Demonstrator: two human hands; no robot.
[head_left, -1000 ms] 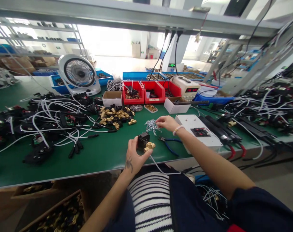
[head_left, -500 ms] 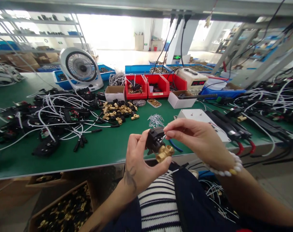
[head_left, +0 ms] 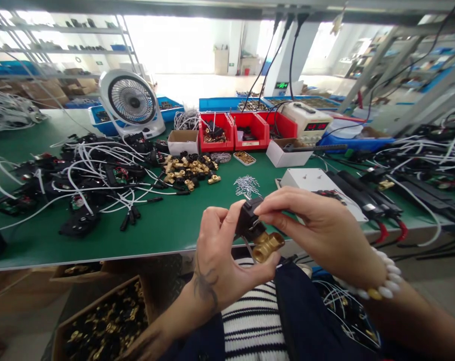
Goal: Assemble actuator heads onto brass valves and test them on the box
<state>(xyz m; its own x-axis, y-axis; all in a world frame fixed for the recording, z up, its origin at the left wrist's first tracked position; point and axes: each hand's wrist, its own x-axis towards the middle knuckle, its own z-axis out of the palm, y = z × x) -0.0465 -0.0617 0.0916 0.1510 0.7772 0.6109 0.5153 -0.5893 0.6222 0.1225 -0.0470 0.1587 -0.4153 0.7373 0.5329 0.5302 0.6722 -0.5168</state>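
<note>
My left hand (head_left: 216,255) grips a brass valve body (head_left: 268,246) joined to a black plastic housing (head_left: 246,218), thumb under the brass and fingers round the housing. It is held tilted above the table's front edge. From the right, my right hand (head_left: 321,228) reaches in with thumb and forefinger pinched on a small metal clip (head_left: 256,219) where housing meets brass; the fingertips mostly cover it. Just beyond the hands lies a pile of wire clips (head_left: 247,186). Brass valve fittings (head_left: 190,170) are heaped farther left.
Black housings with white cables (head_left: 99,175) spread over the left of the green table (head_left: 167,225). Red bins (head_left: 250,133), a fan (head_left: 132,103) and a power supply (head_left: 304,120) stand behind. A white box (head_left: 317,188) sits right; a carton of valves (head_left: 107,321) is below.
Both hands and the valve have shifted slightly right in view. My right fingers have closed in against the housing, and less of the metal clip shows.
</note>
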